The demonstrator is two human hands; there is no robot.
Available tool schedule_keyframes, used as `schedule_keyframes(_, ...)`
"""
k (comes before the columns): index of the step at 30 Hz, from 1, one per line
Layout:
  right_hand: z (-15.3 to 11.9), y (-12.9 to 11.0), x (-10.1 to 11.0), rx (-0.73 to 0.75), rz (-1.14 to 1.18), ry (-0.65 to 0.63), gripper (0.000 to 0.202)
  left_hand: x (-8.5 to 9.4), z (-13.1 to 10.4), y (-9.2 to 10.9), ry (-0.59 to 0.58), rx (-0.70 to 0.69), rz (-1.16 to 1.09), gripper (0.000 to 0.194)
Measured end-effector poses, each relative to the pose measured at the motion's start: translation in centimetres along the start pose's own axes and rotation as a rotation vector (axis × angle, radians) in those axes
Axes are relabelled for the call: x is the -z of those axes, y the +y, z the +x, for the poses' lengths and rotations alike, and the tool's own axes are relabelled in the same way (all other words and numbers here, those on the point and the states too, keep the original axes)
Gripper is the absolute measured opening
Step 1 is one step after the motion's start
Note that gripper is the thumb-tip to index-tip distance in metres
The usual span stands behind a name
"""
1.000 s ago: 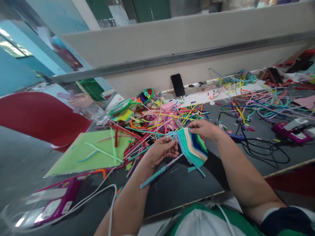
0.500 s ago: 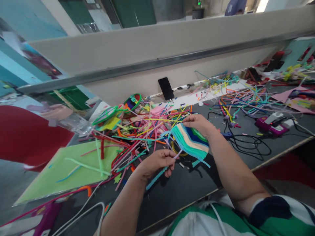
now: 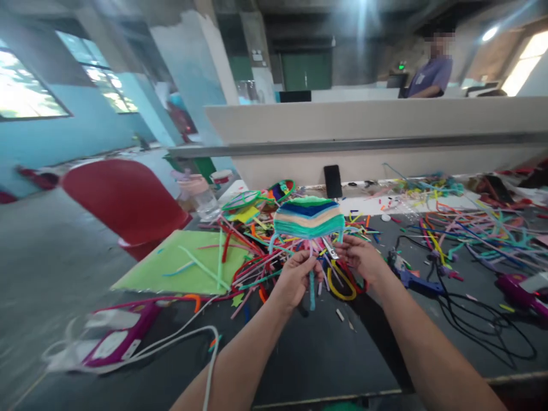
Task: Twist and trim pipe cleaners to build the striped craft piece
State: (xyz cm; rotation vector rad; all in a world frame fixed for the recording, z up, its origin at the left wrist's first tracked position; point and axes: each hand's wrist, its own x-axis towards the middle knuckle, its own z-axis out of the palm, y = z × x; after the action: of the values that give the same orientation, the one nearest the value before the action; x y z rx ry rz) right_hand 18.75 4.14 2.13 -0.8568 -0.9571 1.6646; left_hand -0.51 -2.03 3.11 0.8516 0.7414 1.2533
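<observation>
Bare desk at the lower centre, between the forearms, leaves a way through. Mid-frame, the held striped piece and a tangle of fuzzy stems block it, a pale partition beyond. Black cables obstruct the lower right, a white cable the lower left.

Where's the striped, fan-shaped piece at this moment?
In the head view, the striped piece is just right of centre, above the left hand that grips its stem, with the black phone behind it.

Blown-out windows and a glaring lamp break the dimness, with blur and stretching towards the edges.
</observation>
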Motion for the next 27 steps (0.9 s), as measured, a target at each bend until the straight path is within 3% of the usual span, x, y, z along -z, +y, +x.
schedule_keyframes(3,-1.0,1.8,-3.1,0.011,0.106,-0.274,0.062,-0.2,0.1,-0.4,0.079,-0.026,-0.026,0.028)
schedule_keyframes(5,-1.6,2.3,-4.3,0.047,0.175,-0.33,0.06,-0.4,0.0,-0.6,0.09,-0.026,-0.037,0.031)
schedule_keyframes(10,-1.7,2.7,-4.6,0.104,0.35,-0.277,0.037,-0.7,-0.4,-1.9,0.009,-0.035,-0.035,0.027)
schedule_keyframes(15,-1.7,3.2,-4.1,-0.007,0.222,-0.208,0.025,-0.8,-0.4,-3.3,-0.097,-0.013,0.041,0.026)
schedule_keyframes(19,-1.5,2.4,-3.2,-0.018,0.209,-0.127,0.02,-0.3,-0.3,-2.7,-0.286,0.075,0.094,0.039)
schedule_keyframes(21,-1.3,1.7,-2.6,0.02,0.273,-0.12,0.016,0.5,0.0,-1.9,-0.318,0.108,0.113,0.043)
schedule_keyframes(23,-1.2,1.0,-2.0,0.064,0.336,-0.116,0.013,1.5,0.6,-1.0,-0.215,0.082,0.095,0.038)
schedule_keyframes(27,-1.1,0.5,-1.4,0.087,0.318,-0.134,0.011,2.7,1.3,1.0,0.017,-0.104,-0.029,0.025)
